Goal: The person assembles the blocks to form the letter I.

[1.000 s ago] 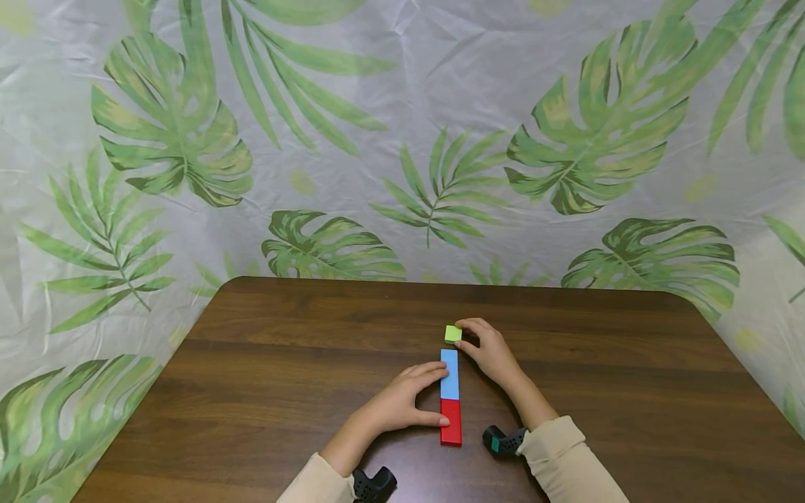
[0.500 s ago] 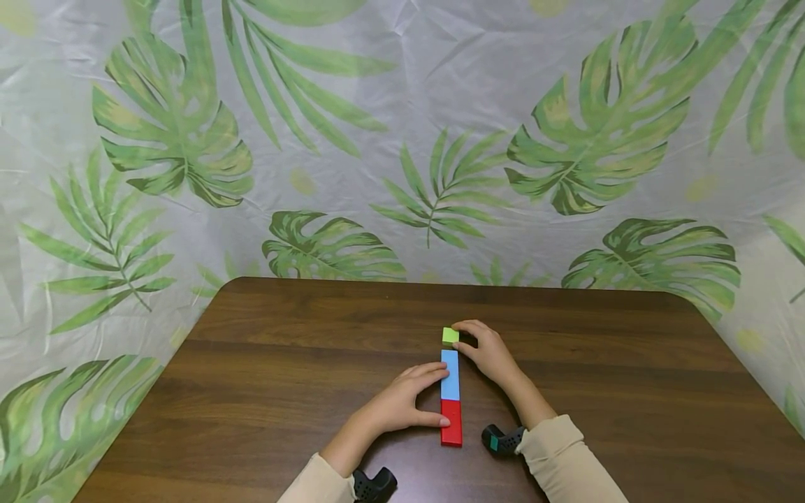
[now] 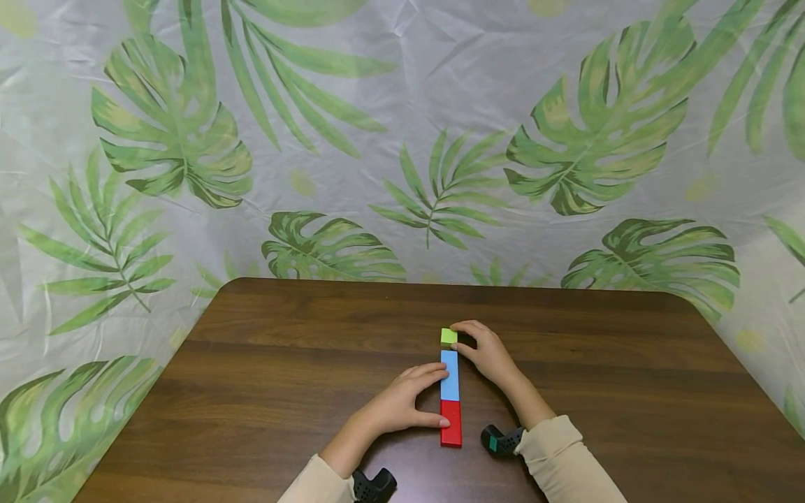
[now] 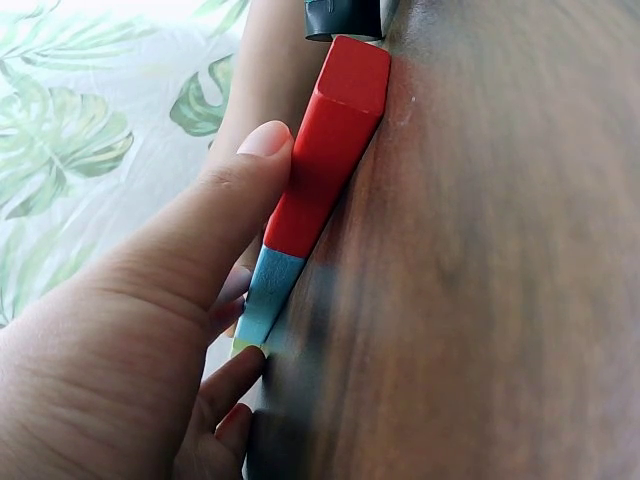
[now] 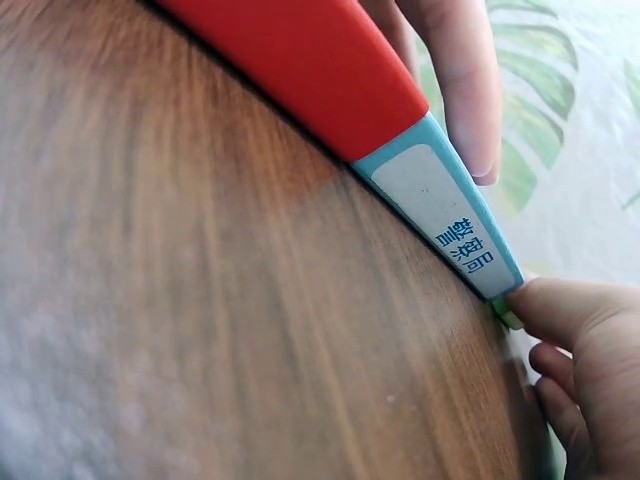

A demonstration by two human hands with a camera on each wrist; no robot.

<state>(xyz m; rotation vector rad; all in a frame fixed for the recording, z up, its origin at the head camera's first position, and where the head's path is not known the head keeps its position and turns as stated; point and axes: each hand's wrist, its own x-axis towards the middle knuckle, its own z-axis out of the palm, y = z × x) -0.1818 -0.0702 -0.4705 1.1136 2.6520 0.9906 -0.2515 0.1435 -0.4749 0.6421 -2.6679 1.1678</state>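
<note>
A red block (image 3: 451, 423) and a light blue block (image 3: 449, 375) lie end to end in a line on the table. My left hand (image 3: 400, 402) rests along their left side, its thumb on the red block and its fingertips on the blue one. At the far end, my right hand (image 3: 490, 351) pinches a small green block (image 3: 448, 337) between thumb and finger, in line with the blue block. The right wrist view shows a white label with blue characters on the blue block (image 5: 447, 205); the green block (image 5: 507, 313) is mostly hidden there.
The dark brown wooden table (image 3: 264, 391) extends around both hands. Behind it hangs a pale cloth (image 3: 440, 91) printed with green leaves. A black wrist device (image 3: 502, 441) is beside the right sleeve, and another black device (image 3: 375, 484) is at the left sleeve.
My right hand has shifted the green block slightly left and a little nearer, lining it up with the blue block. The left hand and the red and blue blocks have stayed put.
</note>
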